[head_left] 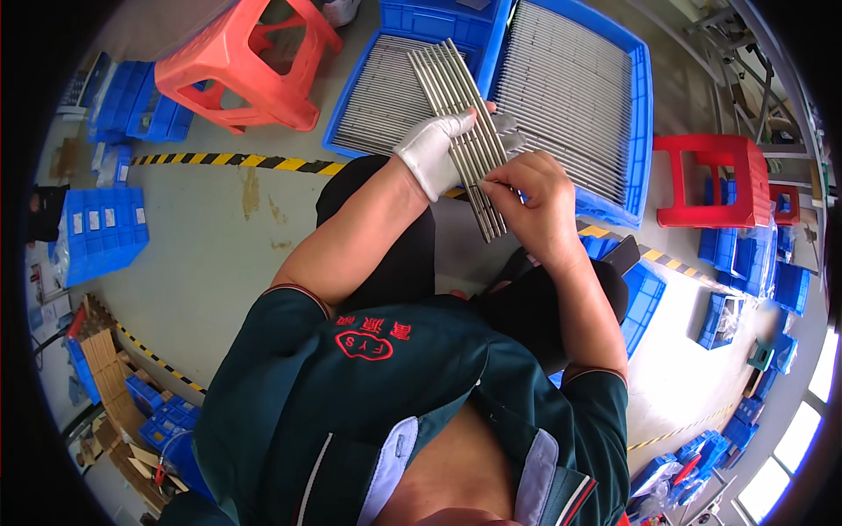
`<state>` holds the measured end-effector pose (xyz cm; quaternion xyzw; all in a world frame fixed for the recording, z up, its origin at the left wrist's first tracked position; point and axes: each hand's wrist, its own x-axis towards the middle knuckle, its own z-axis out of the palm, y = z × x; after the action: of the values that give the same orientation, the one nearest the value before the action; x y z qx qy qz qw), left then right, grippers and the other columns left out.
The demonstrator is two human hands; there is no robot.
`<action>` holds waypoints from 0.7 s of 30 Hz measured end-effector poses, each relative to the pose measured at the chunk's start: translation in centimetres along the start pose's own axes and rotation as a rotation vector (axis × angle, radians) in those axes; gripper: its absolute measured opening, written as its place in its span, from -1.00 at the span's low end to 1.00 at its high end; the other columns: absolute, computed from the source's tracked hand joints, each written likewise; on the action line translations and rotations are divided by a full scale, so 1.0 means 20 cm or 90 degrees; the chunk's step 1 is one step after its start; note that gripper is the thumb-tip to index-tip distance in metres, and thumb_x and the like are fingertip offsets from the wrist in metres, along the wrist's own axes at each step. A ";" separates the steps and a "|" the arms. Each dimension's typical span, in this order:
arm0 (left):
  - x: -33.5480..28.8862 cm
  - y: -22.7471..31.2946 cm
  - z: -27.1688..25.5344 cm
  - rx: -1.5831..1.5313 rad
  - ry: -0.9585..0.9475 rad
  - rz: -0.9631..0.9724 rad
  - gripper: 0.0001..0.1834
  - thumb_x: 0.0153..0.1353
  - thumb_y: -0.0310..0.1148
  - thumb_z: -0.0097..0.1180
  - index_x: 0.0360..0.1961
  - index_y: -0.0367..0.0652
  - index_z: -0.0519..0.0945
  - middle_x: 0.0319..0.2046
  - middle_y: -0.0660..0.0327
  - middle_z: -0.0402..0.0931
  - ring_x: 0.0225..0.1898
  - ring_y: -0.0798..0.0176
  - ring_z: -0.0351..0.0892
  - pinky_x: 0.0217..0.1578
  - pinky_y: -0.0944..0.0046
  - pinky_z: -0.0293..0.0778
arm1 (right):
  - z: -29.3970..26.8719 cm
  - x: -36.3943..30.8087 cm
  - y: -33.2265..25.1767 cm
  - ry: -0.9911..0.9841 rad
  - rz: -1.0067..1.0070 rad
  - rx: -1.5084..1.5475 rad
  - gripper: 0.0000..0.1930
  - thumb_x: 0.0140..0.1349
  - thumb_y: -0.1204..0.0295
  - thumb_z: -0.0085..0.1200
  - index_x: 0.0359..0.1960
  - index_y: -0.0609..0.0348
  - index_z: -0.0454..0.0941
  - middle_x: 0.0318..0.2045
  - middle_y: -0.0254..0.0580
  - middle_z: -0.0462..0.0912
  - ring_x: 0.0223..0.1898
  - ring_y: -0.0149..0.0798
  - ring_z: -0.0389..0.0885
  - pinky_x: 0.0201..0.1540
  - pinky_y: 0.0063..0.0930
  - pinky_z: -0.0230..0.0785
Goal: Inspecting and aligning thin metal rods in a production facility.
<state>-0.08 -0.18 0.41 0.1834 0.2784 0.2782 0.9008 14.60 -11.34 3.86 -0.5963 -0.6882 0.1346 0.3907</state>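
My left hand (436,151), in a white glove with some fingertips bare, is closed around a bundle of several thin metal rods (474,162). The rods lie side by side, slanting from upper left to lower right. Bare, my right hand (537,195) has its thumb and fingers pinched at the right edge of the bundle, near its lower part; whether a single rod is between them I cannot make out. Beyond the hands stand two blue crates, the left crate (338,131) and the right crate (643,105), both holding rows of similar rods.
An orange plastic stool (206,61) stands at the far left and a red stool (759,180) at the right. Black-and-yellow tape (254,161) crosses the floor. Blue bins (105,232) are stacked at the left, with more along the right side. My knees are beneath my forearms.
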 end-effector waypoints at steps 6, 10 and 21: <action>-0.01 -0.01 0.01 0.027 0.007 0.003 -0.59 0.60 -0.28 -0.12 0.31 -0.29 0.45 0.19 -0.09 0.56 0.19 -0.08 0.64 0.25 -0.05 0.58 | 0.03 0.01 -0.01 -0.014 -0.040 -0.023 -0.90 -0.01 0.47 0.42 -0.45 0.09 0.74 -0.47 -0.30 0.67 -0.33 -0.11 0.59 -0.14 -0.22 0.42; 0.00 -0.01 0.00 0.007 -0.013 0.007 -0.59 0.61 -0.27 -0.15 0.32 -0.30 0.43 0.19 -0.10 0.56 0.20 -0.10 0.63 0.27 -0.06 0.57 | -0.03 0.01 -0.02 0.000 0.022 -0.003 -0.90 0.03 0.50 0.40 -0.41 0.18 0.74 -0.47 -0.22 0.67 -0.34 -0.12 0.61 -0.17 -0.24 0.44; 0.00 -0.02 -0.01 0.005 -0.015 0.005 -0.61 0.62 -0.29 -0.16 0.30 -0.28 0.45 0.19 -0.10 0.57 0.18 -0.06 0.64 0.26 -0.05 0.57 | -0.01 0.01 0.01 0.002 0.035 -0.013 -0.90 0.00 0.44 0.42 -0.44 0.11 0.75 -0.50 -0.28 0.64 -0.35 -0.11 0.58 -0.16 -0.21 0.41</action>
<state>0.00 -0.39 0.16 0.1911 0.2680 0.2785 0.9023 14.91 -11.14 3.95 -0.6193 -0.6720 0.1374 0.3821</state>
